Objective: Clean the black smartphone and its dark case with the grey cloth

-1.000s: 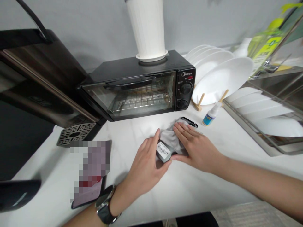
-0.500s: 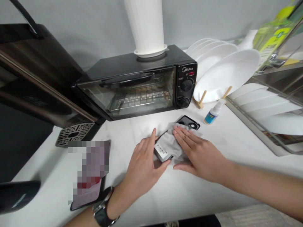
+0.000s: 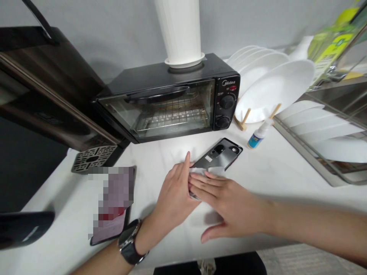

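Observation:
A grey phone point(image 3: 220, 154) lies face down on the white counter point(image 3: 258, 172), its camera end pointing to the far right. My left hand point(image 3: 173, 198) grips the phone's near end, thumb up along its side. My right hand point(image 3: 226, 204) lies flat with fingers stretched out, pressing a grey cloth point(image 3: 206, 172) onto the near part of the phone. Most of the cloth is hidden under my fingers. A watch point(image 3: 130, 242) sits on my left wrist.
A black toaster oven point(image 3: 172, 103) with a white pot point(image 3: 180, 34) on top stands behind. White plates point(image 3: 272, 91) lean in a wooden rack, with a small spray bottle point(image 3: 258, 135) in front. A second phone point(image 3: 111, 204) lies at left, a dish rack point(image 3: 323, 133) at right.
My right hand has drawn the cloth toward me along the phone, uncovering its camera end. My left hand has kept its hold on the near end.

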